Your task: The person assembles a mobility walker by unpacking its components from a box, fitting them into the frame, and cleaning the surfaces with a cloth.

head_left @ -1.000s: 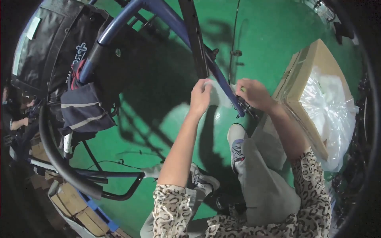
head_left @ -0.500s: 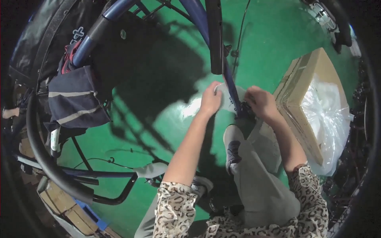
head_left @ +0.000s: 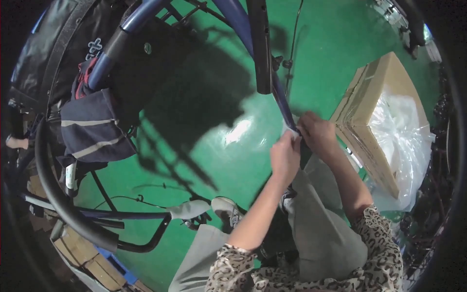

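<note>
My left hand [head_left: 285,156] is closed at the lower end of a blue frame tube [head_left: 282,100], its fingers pinching what looks like a piece of whitish film [head_left: 290,122] wrapped at the tube. From the right, my right hand [head_left: 316,132] meets it there, fingers bent and pressed against the same tube end. What the right fingers grip is hidden. A black tube with holes [head_left: 262,53] hangs just above the two hands.
At the right stands an open cardboard box [head_left: 357,100] with a clear plastic bag [head_left: 401,131]. Dark cloth with grey stripes [head_left: 95,121] hangs at the left. A curved black tube [head_left: 56,199] and a grey-covered part [head_left: 188,209] lie lower left. Another person's hand [head_left: 18,143] shows at the far left edge.
My left hand has moved down and right to the tube's lower end, beside my right hand. The whitish film, spread out before, is now gathered close to the tube. My left foot has shifted left.
</note>
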